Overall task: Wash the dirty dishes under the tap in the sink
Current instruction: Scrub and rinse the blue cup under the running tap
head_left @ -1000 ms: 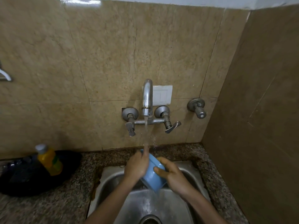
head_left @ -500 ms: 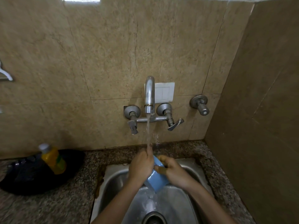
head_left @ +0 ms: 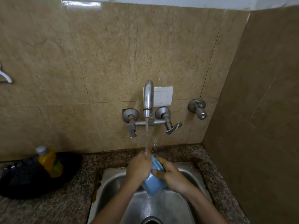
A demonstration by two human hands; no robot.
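Observation:
A light blue cup (head_left: 152,185) is held tilted over the steel sink (head_left: 113,180), under the stream from the wall tap (head_left: 148,97). My right hand (head_left: 171,177) grips the cup from the right, thumb across its side. My left hand (head_left: 140,167) covers the cup's upper left part, fingers curled over its rim, and the water falls on its knuckles. Water runs off the cup's lower corner toward the drain (head_left: 151,221). The cup's inside is hidden.
A yellow bottle with a grey cap (head_left: 49,162) stands on a black tray (head_left: 21,183) on the granite counter (head_left: 64,204) at left. Two tap handles (head_left: 172,128) and a separate valve (head_left: 199,112) stick out from the tiled wall. A side wall (head_left: 258,126) closes the right.
The cup has turned from upright-tilted to more steeply tipped, and my left hand has slid further over its rim. Both hands stay under the running water.

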